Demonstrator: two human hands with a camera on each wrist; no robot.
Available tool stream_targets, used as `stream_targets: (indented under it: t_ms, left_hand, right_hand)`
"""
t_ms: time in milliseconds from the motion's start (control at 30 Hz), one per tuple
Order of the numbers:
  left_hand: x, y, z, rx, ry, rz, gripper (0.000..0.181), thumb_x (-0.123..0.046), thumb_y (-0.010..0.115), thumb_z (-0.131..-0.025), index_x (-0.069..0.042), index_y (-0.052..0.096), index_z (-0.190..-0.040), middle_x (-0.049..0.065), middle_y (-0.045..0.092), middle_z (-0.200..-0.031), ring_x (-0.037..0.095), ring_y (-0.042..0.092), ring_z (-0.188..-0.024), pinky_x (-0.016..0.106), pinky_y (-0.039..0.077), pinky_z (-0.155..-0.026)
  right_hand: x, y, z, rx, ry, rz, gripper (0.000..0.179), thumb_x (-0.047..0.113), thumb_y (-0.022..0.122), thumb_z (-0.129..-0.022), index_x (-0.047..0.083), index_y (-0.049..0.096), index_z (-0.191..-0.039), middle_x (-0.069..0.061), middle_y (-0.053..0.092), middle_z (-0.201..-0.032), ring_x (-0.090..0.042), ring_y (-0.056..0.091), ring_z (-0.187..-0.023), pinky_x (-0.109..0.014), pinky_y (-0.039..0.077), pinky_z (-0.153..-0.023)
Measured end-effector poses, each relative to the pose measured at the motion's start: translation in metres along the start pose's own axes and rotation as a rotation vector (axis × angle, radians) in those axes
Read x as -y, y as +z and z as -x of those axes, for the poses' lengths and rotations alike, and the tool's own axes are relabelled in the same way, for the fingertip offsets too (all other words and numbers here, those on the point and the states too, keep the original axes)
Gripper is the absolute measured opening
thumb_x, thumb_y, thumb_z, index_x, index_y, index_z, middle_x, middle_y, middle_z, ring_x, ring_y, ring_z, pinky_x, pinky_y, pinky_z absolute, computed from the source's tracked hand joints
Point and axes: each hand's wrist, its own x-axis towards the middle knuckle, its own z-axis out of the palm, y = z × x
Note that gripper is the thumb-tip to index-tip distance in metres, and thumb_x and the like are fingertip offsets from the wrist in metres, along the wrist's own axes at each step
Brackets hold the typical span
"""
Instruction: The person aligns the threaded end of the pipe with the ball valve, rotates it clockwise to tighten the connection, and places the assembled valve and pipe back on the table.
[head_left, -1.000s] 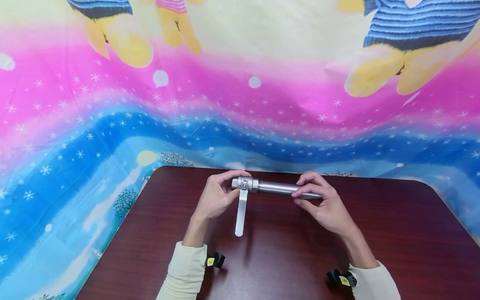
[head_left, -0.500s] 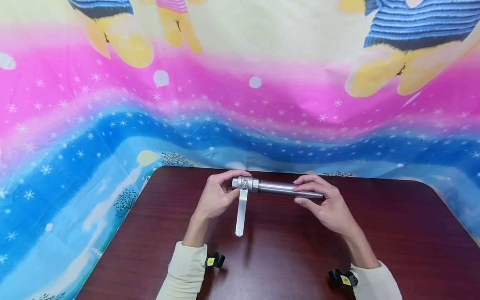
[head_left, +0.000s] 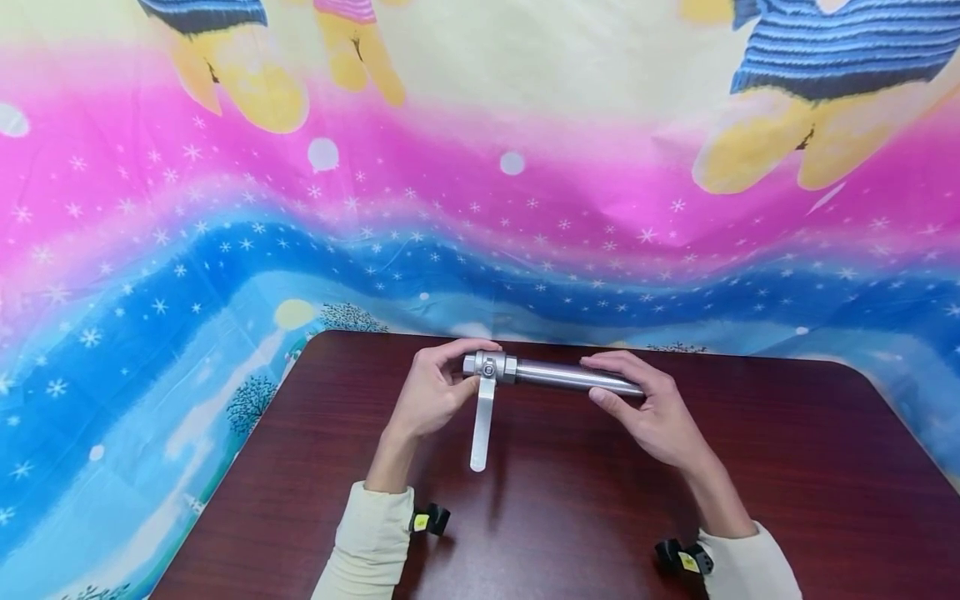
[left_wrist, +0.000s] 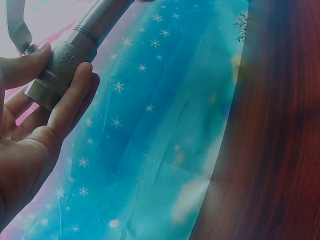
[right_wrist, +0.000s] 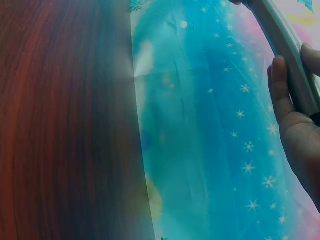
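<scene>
"What's behind the table [head_left: 585, 517]?"

"A printed sheet [head_left: 450, 208], creased in places, running from cream through pink to blue, with white snowflakes [head_left: 647, 236] and pale discs [head_left: 512, 163]."

"And the table itself?"

"Dark reddish-brown with a wood grain, its far corners rounded, a soft sheen of light on top."

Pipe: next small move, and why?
Probably a small twist of the pipe with the right hand, while the left hand steadies the valve. Each hand grips one part, the pipe lines up with the valve, and thread-like ridges show where they meet. Tightening or loosening: can't tell from these views.
</scene>
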Motion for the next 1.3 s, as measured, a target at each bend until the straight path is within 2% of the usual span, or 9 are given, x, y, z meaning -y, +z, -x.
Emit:
stream_targets:
  t_ms: [133, 200, 267, 400, 533, 800, 900, 1167, 1300]
  left_hand:
    - [0.0010, 0.0005, -0.0001, -0.003, -0.004, -0.016, 0.047, 0.016, 0.066, -0.085, -0.003, 0.077, -0.126, 0.020, 0.072, -0.117, 0.020, 0.063, -0.085, 0.023, 0.053, -0.069]
    - [0.0011, 0.0008, -0.0004, -0.005, -0.006, -0.017, 0.047, 0.016, 0.066, -0.085, -0.003, 0.077, -0.126, 0.020, 0.073, -0.118, 0.022, 0.064, -0.086, 0.023, 0.054, -0.071]
    - [0.0012, 0.0011, -0.0006, -0.008, -0.008, -0.016, 0.047, 0.016, 0.066, -0.085, -0.003, 0.077, -0.126, 0.019, 0.073, -0.119, 0.023, 0.064, -0.086, 0.022, 0.053, -0.070]
    - [0.0009, 0.0011, -0.0012, -0.009, -0.006, -0.015, 0.047, 0.016, 0.066, -0.085, -0.003, 0.077, -0.127, 0.020, 0.072, -0.119, 0.025, 0.063, -0.086, 0.021, 0.052, -0.069]
    - [0.0006, 0.0009, -0.0014, -0.004, -0.005, -0.016, 0.047, 0.016, 0.066, -0.085, -0.003, 0.077, -0.127, 0.020, 0.072, -0.119, 0.024, 0.063, -0.086, 0.020, 0.052, -0.069]
    - [-0.0006, -0.0002, -0.0006, -0.006, 0.004, -0.012, 0.047, 0.017, 0.065, -0.085, -0.001, 0.076, -0.126, 0.021, 0.072, -0.118, 0.024, 0.063, -0.086, 0.020, 0.052, -0.068]
    - [-0.0012, -0.0003, -0.0008, -0.007, 0.003, -0.006, 0.047, 0.017, 0.065, -0.085, -0.001, 0.076, -0.126, 0.021, 0.072, -0.118, 0.024, 0.063, -0.085, 0.020, 0.052, -0.068]
    - [0.0009, -0.0010, -0.0010, -0.003, 0.011, -0.007, 0.047, 0.016, 0.065, -0.084, 0.000, 0.076, -0.126, 0.022, 0.072, -0.118, 0.021, 0.063, -0.085, 0.020, 0.052, -0.068]
    - [0.0021, -0.0012, -0.0009, -0.002, 0.009, -0.007, 0.047, 0.017, 0.065, -0.084, -0.001, 0.076, -0.126, 0.022, 0.072, -0.118, 0.022, 0.063, -0.084, 0.020, 0.051, -0.067]
  right_hand:
    - [0.0015, 0.0026, -0.0005, 0.002, 0.004, 0.008, 0.060, -0.005, 0.082, -0.089, 0.017, 0.070, -0.143, -0.006, 0.060, -0.155, -0.007, 0.050, -0.145, -0.012, 0.044, -0.109]
    - [0.0012, 0.0040, -0.0005, 0.000, -0.010, -0.003, 0.061, -0.007, 0.083, -0.086, 0.015, 0.071, -0.141, -0.008, 0.055, -0.159, -0.009, 0.047, -0.150, -0.012, 0.045, -0.109]
    - [0.0004, 0.0049, -0.0002, -0.007, -0.026, -0.011, 0.057, -0.010, 0.083, -0.085, 0.013, 0.074, -0.136, -0.010, 0.055, -0.156, -0.011, 0.048, -0.148, -0.012, 0.047, -0.106]
    - [-0.0013, 0.0058, -0.0001, -0.038, -0.071, -0.018, 0.046, -0.016, 0.082, -0.082, 0.006, 0.080, -0.121, -0.011, 0.062, -0.132, -0.010, 0.056, -0.127, -0.012, 0.052, -0.095]
    - [-0.0013, 0.0051, -0.0001, -0.068, -0.086, -0.013, 0.045, -0.017, 0.084, -0.078, 0.005, 0.081, -0.117, -0.007, 0.066, -0.120, -0.010, 0.057, -0.118, -0.015, 0.051, -0.092]
    - [0.0025, 0.0040, -0.0005, -0.112, -0.038, -0.041, 0.047, -0.015, 0.088, -0.075, 0.005, 0.082, -0.117, -0.007, 0.075, -0.118, -0.013, 0.062, -0.121, -0.020, 0.049, -0.103]
    - [0.0024, 0.0036, -0.0008, -0.115, -0.030, -0.044, 0.048, -0.015, 0.088, -0.075, 0.005, 0.082, -0.118, -0.007, 0.077, -0.118, -0.011, 0.065, -0.121, -0.019, 0.050, -0.103]
    - [-0.0008, 0.0028, -0.0001, -0.100, -0.046, -0.027, 0.047, -0.013, 0.086, -0.079, 0.006, 0.081, -0.122, -0.010, 0.078, -0.119, -0.006, 0.068, -0.117, -0.015, 0.054, -0.091]
    - [0.0013, 0.0012, 0.0001, -0.069, -0.006, -0.012, 0.046, -0.009, 0.084, -0.084, 0.010, 0.080, -0.126, 0.003, 0.077, -0.123, -0.004, 0.069, -0.109, -0.015, 0.054, -0.081]
